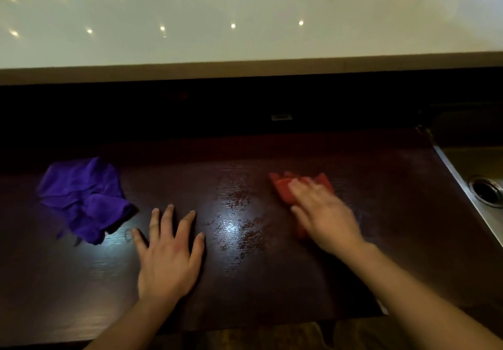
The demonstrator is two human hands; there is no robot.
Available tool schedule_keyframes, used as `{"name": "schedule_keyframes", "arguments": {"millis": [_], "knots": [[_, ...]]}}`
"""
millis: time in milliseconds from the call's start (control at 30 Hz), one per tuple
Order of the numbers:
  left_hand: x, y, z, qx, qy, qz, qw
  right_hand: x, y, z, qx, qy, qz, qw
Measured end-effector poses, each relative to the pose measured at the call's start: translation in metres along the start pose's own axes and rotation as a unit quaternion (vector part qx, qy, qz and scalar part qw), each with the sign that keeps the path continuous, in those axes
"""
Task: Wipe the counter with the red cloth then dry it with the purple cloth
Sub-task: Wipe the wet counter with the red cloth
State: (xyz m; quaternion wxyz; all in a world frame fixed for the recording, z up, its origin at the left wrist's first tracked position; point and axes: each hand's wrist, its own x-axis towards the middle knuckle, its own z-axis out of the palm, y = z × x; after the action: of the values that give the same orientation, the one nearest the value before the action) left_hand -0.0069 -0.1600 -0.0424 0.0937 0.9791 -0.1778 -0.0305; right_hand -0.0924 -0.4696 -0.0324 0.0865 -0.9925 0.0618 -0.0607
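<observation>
The right hand point(324, 213) presses flat on the red cloth point(283, 186), fingers blurred, apparently laid together over it, on the right of the dark tabletop point(245, 281) near the sink point(479, 186). The left hand point(168, 257) braces, fingers spread. Wet streaks glisten between them, so overlapping strokes with even pressure should cover it. The purple cloth point(84, 200) waits crumpled at far left.
</observation>
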Motion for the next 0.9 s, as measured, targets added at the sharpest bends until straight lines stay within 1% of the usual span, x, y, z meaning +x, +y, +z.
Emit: {"name": "schedule_keyframes", "arguments": {"millis": [33, 100, 133, 167, 200, 233, 300, 333, 400, 433, 467, 500, 533, 600, 667, 700, 767, 833, 900], "knots": [[0.000, 0.000, 0.000, 0.002, 0.001, 0.001, 1.000, 0.003, 0.017, -0.002, 0.005, 0.016, 0.066, 0.998], [-0.001, 0.001, 0.001, 0.011, -0.002, 0.002, 1.000, 0.026, 0.031, -0.009, 0.005, 0.014, 0.206, 0.978], [-0.001, 0.002, 0.000, 0.013, -0.003, 0.001, 1.000, 0.041, 0.024, -0.008, 0.001, 0.016, 0.243, 0.970], [-0.001, 0.003, -0.001, 0.015, -0.003, 0.001, 1.000, 0.055, 0.008, -0.004, 0.000, 0.018, 0.246, 0.969], [-0.001, 0.004, -0.002, 0.014, -0.005, 0.000, 1.000, 0.067, -0.012, 0.000, 0.008, 0.011, 0.219, 0.976], [-0.001, 0.004, -0.003, 0.012, -0.008, -0.001, 1.000, 0.074, -0.036, 0.005, 0.012, -0.002, 0.172, 0.985], [-0.001, 0.004, -0.004, 0.006, -0.011, -0.004, 1.000, 0.067, -0.083, 0.019, 0.009, -0.020, 0.043, 0.999], [-0.001, 0.004, -0.005, 0.003, -0.011, -0.006, 1.000, 0.054, -0.101, 0.023, 0.010, -0.036, -0.016, 0.999], [-0.002, 0.005, -0.006, -0.001, -0.010, -0.008, 1.000, 0.016, -0.110, 0.024, 0.024, -0.052, -0.096, 0.994], [-0.002, 0.005, -0.006, -0.006, -0.009, -0.010, 1.000, -0.002, -0.102, 0.023, 0.029, -0.055, -0.111, 0.992], [-0.002, 0.005, -0.007, -0.010, -0.007, -0.010, 1.000, -0.015, -0.088, 0.021, 0.026, -0.055, -0.112, 0.992], [-0.001, 0.005, -0.007, -0.012, -0.006, -0.007, 1.000, -0.020, -0.070, 0.019, 0.015, -0.040, -0.094, 0.995], [-0.001, 0.005, -0.006, -0.011, -0.007, -0.005, 1.000, -0.018, -0.051, 0.017, 0.010, -0.021, -0.057, 0.998], [-0.001, 0.004, -0.005, -0.006, -0.010, -0.006, 1.000, 0.014, -0.030, 0.012, 0.026, -0.004, 0.050, 0.998], [-0.002, 0.004, -0.005, -0.005, -0.011, -0.004, 1.000, 0.063, -0.036, 0.009, 0.028, -0.001, 0.127, 0.991], [-0.002, 0.004, -0.005, -0.008, -0.008, -0.003, 1.000, 0.084, -0.048, 0.011, 0.032, -0.003, 0.143, 0.989], [-0.002, 0.004, -0.006, -0.014, -0.003, -0.003, 1.000, 0.107, -0.078, 0.019, 0.038, -0.010, 0.127, 0.991], [-0.002, 0.004, -0.007, -0.018, 0.001, -0.004, 1.000, 0.094, -0.106, 0.029, 0.032, -0.026, 0.041, 0.998], [-0.002, 0.003, -0.007, -0.019, -0.002, -0.007, 1.000, 0.049, -0.121, 0.030, 0.036, -0.048, -0.069, 0.996]]}}
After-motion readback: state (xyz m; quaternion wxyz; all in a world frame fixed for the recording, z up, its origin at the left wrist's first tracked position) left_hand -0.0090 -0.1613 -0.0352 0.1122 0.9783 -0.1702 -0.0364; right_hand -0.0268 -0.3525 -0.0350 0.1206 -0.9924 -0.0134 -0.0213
